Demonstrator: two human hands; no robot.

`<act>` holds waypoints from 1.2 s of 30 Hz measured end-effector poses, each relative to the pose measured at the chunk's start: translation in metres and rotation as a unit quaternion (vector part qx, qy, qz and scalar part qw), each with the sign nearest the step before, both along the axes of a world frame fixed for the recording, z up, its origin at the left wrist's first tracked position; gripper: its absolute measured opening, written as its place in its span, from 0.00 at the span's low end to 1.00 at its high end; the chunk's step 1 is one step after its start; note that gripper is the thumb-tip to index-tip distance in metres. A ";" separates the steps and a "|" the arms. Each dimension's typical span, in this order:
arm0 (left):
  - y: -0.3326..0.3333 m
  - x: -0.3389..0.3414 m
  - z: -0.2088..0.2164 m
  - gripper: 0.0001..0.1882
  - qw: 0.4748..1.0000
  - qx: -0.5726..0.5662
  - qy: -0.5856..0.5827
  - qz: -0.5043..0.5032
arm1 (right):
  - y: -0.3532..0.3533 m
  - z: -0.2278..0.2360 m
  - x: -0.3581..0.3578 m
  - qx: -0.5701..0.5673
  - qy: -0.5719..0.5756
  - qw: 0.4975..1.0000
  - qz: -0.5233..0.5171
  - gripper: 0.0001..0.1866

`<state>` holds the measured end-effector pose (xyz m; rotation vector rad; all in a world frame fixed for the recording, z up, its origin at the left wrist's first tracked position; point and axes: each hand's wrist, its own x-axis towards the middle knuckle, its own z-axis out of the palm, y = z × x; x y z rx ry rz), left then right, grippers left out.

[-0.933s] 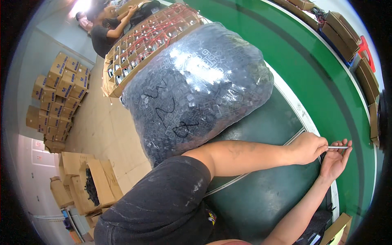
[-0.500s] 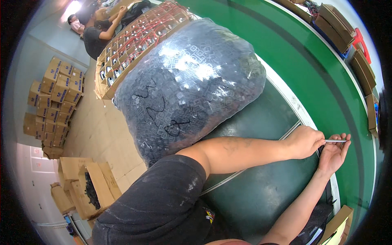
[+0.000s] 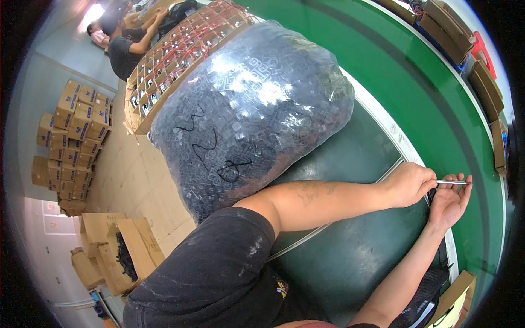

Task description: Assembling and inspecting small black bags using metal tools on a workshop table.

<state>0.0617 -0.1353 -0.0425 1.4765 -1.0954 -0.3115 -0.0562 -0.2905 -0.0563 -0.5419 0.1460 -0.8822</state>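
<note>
My left hand is closed in a fist around one end of a thin silvery metal rod, far out at the right. The rod points right, its far tip meeting the fingertips of my right hand. That hand is turned palm up, thumb and a finger pinched at the tip; whatever small thing they hold there is too small to make out. Both hands are above the edge between the dark green tabletop and the bright green belt.
A big clear bag of black plastic parts lies beside my left arm. Behind it is a divided cardboard tray with red wires. A co-worker sits at the far left. Stacked cartons and open boxes stand left; bins line the right.
Both hands and the rod keep nearly the same pose, the right hand slightly higher in view. The surroundings have shifted a little with my head.
</note>
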 end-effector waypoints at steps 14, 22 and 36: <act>0.005 -0.004 0.002 0.11 1.000 0.019 0.015 -0.014 | 0.003 0.000 -0.009 -0.017 0.023 0.999 0.020 0.16; -0.006 -0.002 -0.009 0.12 0.999 0.039 0.027 0.000 | 0.011 0.003 0.004 0.001 0.032 0.999 -0.009 0.17; -0.005 0.000 -0.003 0.12 0.997 0.073 0.022 -0.006 | 0.022 0.017 0.013 0.056 0.043 0.996 -0.046 0.18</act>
